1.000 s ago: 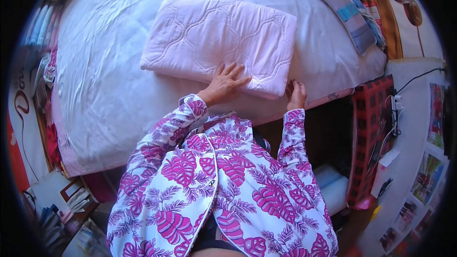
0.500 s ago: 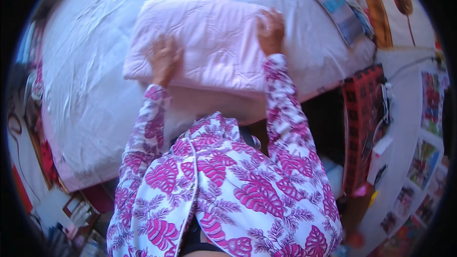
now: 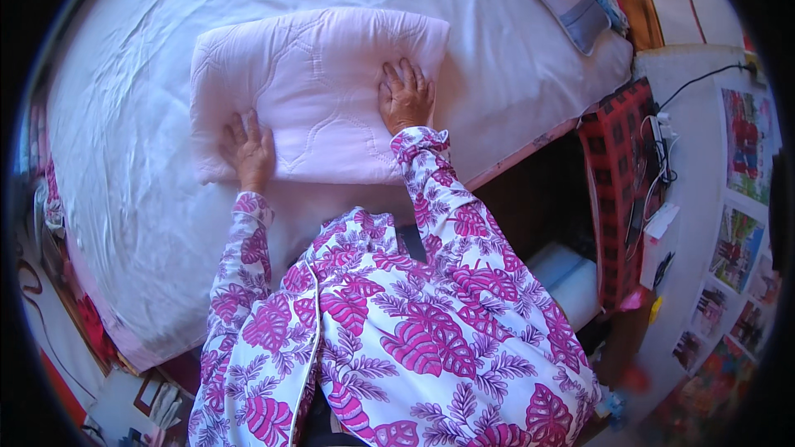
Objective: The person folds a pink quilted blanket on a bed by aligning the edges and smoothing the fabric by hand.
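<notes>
A pale pink quilt (image 3: 323, 83) with stitched wavy lines lies folded into a thick rectangle on the white bed sheet (image 3: 141, 199). My left hand (image 3: 248, 147) rests flat on its lower left part, fingers spread. On the right part of the quilt, my right hand (image 3: 406, 95) presses down with palm flat and fingers apart. Neither hand grips anything. Patterned pink and white sleeves cover both forearms.
A grey-blue striped pillow (image 3: 567, 4) lies at the bed's far right. Beyond the bed's right edge stands a piece covered in red and black checked cloth (image 3: 613, 199), with cables and a white power strip (image 3: 661, 128). Photographs (image 3: 737, 244) hang on the right.
My right hand has moved from the quilt's right edge inward and nearer to me. My left hand also sits nearer the quilt's lower edge. The view has shifted a little.
</notes>
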`<state>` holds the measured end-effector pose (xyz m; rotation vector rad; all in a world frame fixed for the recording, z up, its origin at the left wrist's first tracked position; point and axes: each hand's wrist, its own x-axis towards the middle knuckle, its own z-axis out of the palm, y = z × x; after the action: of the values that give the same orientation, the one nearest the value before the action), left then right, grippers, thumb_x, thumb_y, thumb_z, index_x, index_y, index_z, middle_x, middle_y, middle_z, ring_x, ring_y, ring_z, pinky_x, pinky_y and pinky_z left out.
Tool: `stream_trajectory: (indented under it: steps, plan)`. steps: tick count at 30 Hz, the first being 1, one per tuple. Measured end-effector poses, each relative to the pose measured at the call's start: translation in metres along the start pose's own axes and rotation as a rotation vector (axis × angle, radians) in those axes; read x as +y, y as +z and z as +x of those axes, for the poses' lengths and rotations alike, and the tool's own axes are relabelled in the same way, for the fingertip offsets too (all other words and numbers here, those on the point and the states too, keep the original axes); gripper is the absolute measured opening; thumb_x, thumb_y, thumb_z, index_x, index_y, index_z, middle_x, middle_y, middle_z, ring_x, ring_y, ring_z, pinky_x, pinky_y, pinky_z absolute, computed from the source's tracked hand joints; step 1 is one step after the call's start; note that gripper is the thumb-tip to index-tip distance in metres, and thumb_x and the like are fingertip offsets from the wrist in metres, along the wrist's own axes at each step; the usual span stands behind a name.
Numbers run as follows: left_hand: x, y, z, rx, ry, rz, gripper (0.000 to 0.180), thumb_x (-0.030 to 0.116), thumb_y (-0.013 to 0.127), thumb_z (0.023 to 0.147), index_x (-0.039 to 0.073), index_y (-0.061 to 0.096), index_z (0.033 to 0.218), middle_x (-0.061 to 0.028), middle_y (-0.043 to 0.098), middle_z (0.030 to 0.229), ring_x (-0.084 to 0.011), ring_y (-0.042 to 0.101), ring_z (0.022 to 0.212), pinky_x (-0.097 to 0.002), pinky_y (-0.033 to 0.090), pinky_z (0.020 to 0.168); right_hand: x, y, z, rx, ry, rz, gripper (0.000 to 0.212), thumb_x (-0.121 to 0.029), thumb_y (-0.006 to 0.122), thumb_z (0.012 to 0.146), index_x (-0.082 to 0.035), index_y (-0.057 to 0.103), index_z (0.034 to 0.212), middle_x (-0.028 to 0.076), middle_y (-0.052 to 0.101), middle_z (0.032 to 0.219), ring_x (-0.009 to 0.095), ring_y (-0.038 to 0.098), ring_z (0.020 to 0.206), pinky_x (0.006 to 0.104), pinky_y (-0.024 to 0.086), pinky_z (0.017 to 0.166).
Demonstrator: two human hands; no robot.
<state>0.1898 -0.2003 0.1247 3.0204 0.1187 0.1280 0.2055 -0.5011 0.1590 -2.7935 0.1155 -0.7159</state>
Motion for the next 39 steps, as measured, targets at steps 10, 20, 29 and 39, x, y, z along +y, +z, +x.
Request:
stream_trajectory:
  steps: [10,20,29,39]
  plan:
    - [-0.005,0.003,-0.001,-0.056,-0.043,-0.026,0.053,0.044,0.04,0.088,0.022,0.035,0.136,-0.0088,0.019,0.147,-0.0303,0.012,0.135,-0.0554,0.001,0.105,0.001,0.028,0.0,-0.002,-0.075,0.015,0.033,-0.028,0.051,0.084,-0.022,0.058,0.116,0.005,0.049,0.126,0.027,0.043,0.118,0.0477,0.03,0.099]
    - [0.002,-0.001,-0.009,0.006,0.038,-0.198,0.051,0.041,0.045,0.086,0.017,0.042,0.131,-0.0137,0.032,0.14,-0.0332,0.029,0.129,-0.0599,0.006,0.104,-0.031,0.023,0.02,-0.204,-0.122,0.064,0.041,-0.027,0.052,0.081,-0.017,0.054,0.121,0.012,0.043,0.132,0.033,0.039,0.122,0.0537,0.028,0.097]
    - [0.002,-0.015,-0.014,0.013,-0.014,-0.309,0.054,0.041,0.05,0.083,0.016,0.044,0.13,-0.0156,0.033,0.139,-0.0337,0.025,0.131,-0.0487,0.01,0.108,-0.117,0.027,-0.021,-0.576,-0.394,-0.057,0.041,-0.033,0.044,0.086,-0.026,0.05,0.126,0.006,0.036,0.139,0.028,0.028,0.13,0.0595,0.014,0.102]
    - [0.014,-0.024,-0.01,0.092,0.083,-0.4,0.053,0.036,0.052,0.083,0.014,0.043,0.13,-0.0161,0.032,0.139,-0.0324,0.028,0.13,-0.045,0.016,0.108,-0.087,0.029,0.001,-0.495,-0.372,-0.088,0.039,-0.032,0.045,0.086,-0.026,0.053,0.123,0.004,0.039,0.137,0.027,0.034,0.127,0.0565,0.016,0.103]
